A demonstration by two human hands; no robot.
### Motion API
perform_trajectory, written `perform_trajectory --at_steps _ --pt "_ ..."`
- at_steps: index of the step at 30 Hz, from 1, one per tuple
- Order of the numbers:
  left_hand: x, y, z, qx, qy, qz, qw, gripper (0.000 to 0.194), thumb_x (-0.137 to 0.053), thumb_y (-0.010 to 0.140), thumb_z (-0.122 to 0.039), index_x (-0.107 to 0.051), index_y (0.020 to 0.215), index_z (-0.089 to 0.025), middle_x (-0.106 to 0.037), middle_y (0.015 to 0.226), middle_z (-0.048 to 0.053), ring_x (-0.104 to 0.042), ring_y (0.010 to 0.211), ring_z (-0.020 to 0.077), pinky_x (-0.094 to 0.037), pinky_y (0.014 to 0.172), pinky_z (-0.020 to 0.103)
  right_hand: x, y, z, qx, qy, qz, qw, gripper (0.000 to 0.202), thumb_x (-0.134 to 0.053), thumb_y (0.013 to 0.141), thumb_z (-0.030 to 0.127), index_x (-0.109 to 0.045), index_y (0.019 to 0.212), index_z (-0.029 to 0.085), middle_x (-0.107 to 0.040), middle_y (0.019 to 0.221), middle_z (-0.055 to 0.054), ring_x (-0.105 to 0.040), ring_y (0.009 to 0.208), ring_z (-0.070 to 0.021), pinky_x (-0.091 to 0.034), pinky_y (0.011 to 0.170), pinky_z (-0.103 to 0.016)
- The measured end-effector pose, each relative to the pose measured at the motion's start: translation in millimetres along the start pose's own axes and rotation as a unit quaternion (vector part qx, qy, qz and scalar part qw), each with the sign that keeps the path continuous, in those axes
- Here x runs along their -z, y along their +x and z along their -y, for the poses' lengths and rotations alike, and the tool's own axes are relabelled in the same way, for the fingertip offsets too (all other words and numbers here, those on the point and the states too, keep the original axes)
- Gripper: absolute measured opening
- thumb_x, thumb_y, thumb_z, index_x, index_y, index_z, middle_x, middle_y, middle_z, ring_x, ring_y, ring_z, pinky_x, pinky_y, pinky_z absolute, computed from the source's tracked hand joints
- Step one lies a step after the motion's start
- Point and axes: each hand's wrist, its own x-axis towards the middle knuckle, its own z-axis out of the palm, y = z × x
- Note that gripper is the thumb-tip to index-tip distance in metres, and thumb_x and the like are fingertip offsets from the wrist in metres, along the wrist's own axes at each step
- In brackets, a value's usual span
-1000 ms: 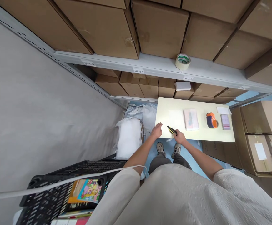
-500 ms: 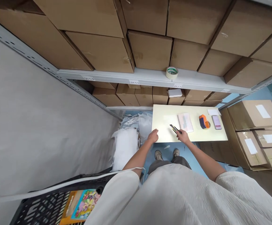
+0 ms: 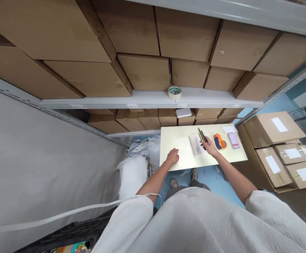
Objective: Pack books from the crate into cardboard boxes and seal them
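"Where's the utility knife (image 3: 200,133)?"

"In the person's right hand (image 3: 209,145), fingers closed round it, over the pale pink packet (image 3: 195,144) on the table (image 3: 169,140). Whether knife and packet touch, one can't tell."

"And the left hand (image 3: 172,157)?"

"Well apart from the right, resting near the table's front left part, fingers loosely spread, gripping nothing visible."

"Which step is this?"

"Probably handling the knife above the packet; no cut can be made out. The next move seems to call for a steady grip, with the knife's far end clear of the left hand."

"How does the knife point?"

"Its long axis runs away from the person, far end leaning left. The packet's long axis looks roughly front to back, slightly skewed."
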Motion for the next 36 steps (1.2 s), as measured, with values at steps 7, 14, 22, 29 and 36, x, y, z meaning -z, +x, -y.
perform_trajectory --at_steps 7,14,22,29,36 --pt "4.3 33 -46 -0.005 0.001 0.001 1.0 0.059 -0.054 0.098 -0.02 -0.057 0.157 -0.018 -0.046 0.174 0.017 -0.042 0.163 0.0311 -0.037 0.132 0.046 122 89 70 0.223 -0.19 -0.132 0.947 0.055 -0.041 0.109 0.056 -0.061 0.146 0.022 -0.073 0.133 -0.016 -0.069 0.117 -0.032 -0.055 0.104 -0.049" --pt "-0.1 59 -87 -0.012 0.009 0.005 1.0 0.056 -0.051 0.1 -0.019 -0.059 0.155 -0.017 -0.05 0.171 0.016 -0.047 0.16 0.0306 -0.04 0.13 0.043 197 196 122 0.316 -0.376 -0.137 0.86 0.039 -0.05 0.1 0.034 -0.065 0.133 0.019 -0.073 0.134 -0.018 -0.064 0.121 -0.0368 -0.046 0.112 -0.056" --pt "-6.7 71 -108 0.011 -0.007 -0.007 1.0 0.058 -0.058 0.094 -0.018 -0.063 0.152 -0.023 -0.057 0.166 0.012 -0.052 0.155 0.0319 -0.044 0.127 0.044 214 261 123 0.33 -0.402 -0.115 0.847 0.035 -0.048 0.095 0.02 -0.067 0.124 0.02 -0.075 0.126 -0.017 -0.061 0.122 -0.036 -0.039 0.118 -0.06" --pt "-11.5 74 -113 0.026 -0.023 -0.012 0.999 0.053 -0.056 0.096 -0.016 -0.065 0.148 -0.022 -0.058 0.163 0.014 -0.056 0.151 0.0329 -0.047 0.123 0.044 206 241 115 0.391 -0.36 -0.109 0.84 0.033 -0.049 0.099 0.022 -0.072 0.123 0.022 -0.067 0.145 -0.018 -0.057 0.135 -0.0368 -0.041 0.117 -0.058" --pt "-27.4 78 -114 0.027 -0.048 -0.017 0.998 0.057 -0.054 0.094 -0.014 -0.063 0.15 -0.017 -0.057 0.163 0.016 -0.057 0.149 0.0319 -0.046 0.124 0.045 118 151 19 0.306 -0.256 0.087 0.913 0.033 -0.05 0.1 0.019 -0.074 0.121 0.024 -0.073 0.133 -0.013 -0.062 0.131 -0.0313 -0.047 0.118 -0.054"
